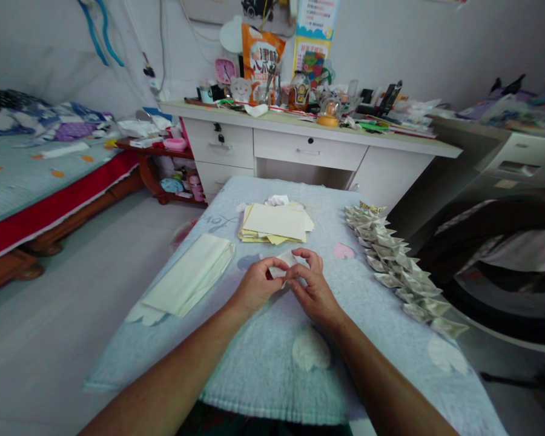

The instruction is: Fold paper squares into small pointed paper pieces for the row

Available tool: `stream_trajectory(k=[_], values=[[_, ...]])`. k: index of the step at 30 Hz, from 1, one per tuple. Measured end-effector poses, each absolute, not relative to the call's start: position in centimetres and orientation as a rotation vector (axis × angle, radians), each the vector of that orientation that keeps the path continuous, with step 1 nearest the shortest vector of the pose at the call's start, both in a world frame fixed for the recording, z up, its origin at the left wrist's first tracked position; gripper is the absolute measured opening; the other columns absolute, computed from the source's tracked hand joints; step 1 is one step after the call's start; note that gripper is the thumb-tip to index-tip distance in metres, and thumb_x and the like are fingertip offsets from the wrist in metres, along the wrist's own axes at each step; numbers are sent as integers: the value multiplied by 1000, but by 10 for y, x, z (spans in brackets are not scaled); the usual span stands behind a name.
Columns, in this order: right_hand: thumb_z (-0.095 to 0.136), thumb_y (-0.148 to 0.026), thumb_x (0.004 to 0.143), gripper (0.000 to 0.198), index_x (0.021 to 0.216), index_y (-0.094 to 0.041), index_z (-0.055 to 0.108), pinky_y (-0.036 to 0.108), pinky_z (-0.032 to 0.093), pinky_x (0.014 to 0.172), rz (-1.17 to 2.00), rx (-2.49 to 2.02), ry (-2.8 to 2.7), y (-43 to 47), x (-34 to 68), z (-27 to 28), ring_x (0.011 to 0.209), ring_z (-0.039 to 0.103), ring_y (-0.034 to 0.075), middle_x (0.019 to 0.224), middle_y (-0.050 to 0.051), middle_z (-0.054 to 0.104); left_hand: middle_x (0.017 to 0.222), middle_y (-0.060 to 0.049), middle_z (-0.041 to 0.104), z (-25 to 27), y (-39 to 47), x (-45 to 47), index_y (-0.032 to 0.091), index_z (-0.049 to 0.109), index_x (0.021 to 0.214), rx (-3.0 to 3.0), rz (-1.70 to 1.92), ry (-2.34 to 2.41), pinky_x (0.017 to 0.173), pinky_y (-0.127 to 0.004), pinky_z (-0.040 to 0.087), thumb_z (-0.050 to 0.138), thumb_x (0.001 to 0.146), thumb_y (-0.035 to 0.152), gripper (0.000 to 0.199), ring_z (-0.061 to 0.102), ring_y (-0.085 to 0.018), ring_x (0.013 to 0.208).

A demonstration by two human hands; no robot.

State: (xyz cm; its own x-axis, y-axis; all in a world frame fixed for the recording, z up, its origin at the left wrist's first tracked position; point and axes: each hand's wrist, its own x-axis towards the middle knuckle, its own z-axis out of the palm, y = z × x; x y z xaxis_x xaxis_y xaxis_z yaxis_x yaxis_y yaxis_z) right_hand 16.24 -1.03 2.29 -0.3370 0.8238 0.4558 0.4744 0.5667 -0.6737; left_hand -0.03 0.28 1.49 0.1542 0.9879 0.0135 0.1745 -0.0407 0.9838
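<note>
Between my two hands is a small piece of white paper point(284, 264), partly covered by my fingers. My left hand point(261, 283) pinches its left side with thumb and forefinger. On the other side, my right hand point(312, 284) grips the paper with bent fingers, the fingertips of both hands nearly meeting. Just beyond them lies a stack of cream and yellow paper sheets point(275, 221). A folded pale green bundle of paper point(188, 272) rests to the left. Along the right side, several folded paper boat-like shapes point(402, 269) stand in overlapping rows.
A light blue patterned cloth point(263, 357) covers the table under my hands. Behind it stands a white desk point(300, 145) crowded with jars, a clock and an orange bag point(258, 60). A bed point(49, 175) is at left, a washing machine point(504, 181) at right.
</note>
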Motion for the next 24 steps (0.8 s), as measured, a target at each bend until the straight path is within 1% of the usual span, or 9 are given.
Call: stream_trajectory(k=[3, 6, 10, 11, 14, 16, 24], values=[[55, -13, 83, 17, 93, -25, 60, 45, 29, 106, 540, -1050, -1982, -10, 162, 24, 124, 35, 24, 128, 5, 38, 57, 7, 49, 16, 2, -1, 16, 66, 90, 1390, 1029, 1186, 48, -19, 27, 69, 66, 22, 25, 37, -7, 48], [58, -15, 81, 26, 105, -26, 55, 44, 32, 104, 521, -1059, -1939, -11, 161, 24, 123, 37, 24, 128, 7, 40, 63, 4, 56, 17, 2, -1, 15, 65, 94, 1279, 1060, 1120, 51, -20, 32, 71, 64, 23, 31, 44, -8, 53], [58, -15, 80, 18, 96, -24, 55, 45, 32, 103, 476, -1059, -1924, -13, 161, 23, 121, 38, 25, 126, 6, 41, 70, 1, 62, 18, 2, 0, 14, 63, 92, 1068, 1093, 1052, 59, -21, 39, 72, 62, 21, 32, 53, -10, 61], [58, -15, 79, 19, 96, -25, 56, 45, 32, 103, 463, -1056, -1940, -13, 161, 23, 121, 38, 25, 126, 6, 40, 71, 0, 63, 18, 2, 0, 15, 63, 91, 1031, 1100, 1038, 60, -22, 40, 71, 62, 20, 31, 54, -10, 62], [60, -14, 76, 30, 103, -26, 59, 47, 31, 103, 424, -1044, -1996, -14, 161, 23, 121, 38, 27, 126, 6, 40, 72, 0, 63, 18, 3, 0, 15, 63, 90, 979, 1122, 980, 63, -22, 41, 69, 63, 17, 28, 55, -10, 64], [60, -13, 76, 33, 106, -27, 59, 48, 31, 102, 398, -1041, -2016, -14, 160, 22, 120, 38, 27, 126, 7, 40, 72, 0, 63, 18, 3, 0, 15, 63, 91, 967, 1123, 950, 63, -22, 42, 67, 63, 15, 28, 56, -11, 64], [61, -16, 79, 26, 103, -27, 62, 46, 33, 101, 357, -1032, -1997, -13, 163, 23, 117, 40, 25, 122, 6, 43, 78, -3, 66, 30, 0, 0, 14, 61, 91, 830, 1119, 881, 67, -26, 46, 62, 63, 17, 29, 61, -15, 72]])
